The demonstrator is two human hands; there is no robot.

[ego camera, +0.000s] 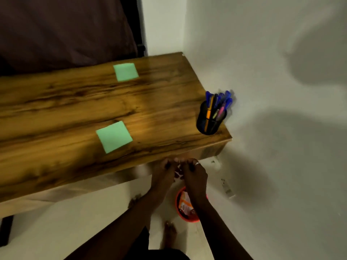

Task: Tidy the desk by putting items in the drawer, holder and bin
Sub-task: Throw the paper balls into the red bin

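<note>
Both hands meet just under the front edge of the brown wooden counter (65, 109). We see the left hand (163, 174) and the right hand (195, 175) with fingers curled in, pinching a small reddish-and-white scrap (178, 174) between them, though blur hides what it is. The round orange bin (187, 219) sits on the floor (93, 222) straight below, already holding wrappers (185, 202), and the right forearm (208, 214) crosses its rim. So, we judge, a release drops it in. Next in line, the nearer square green paper note (114, 136) lies up and left, closer to the left hand.
</note>
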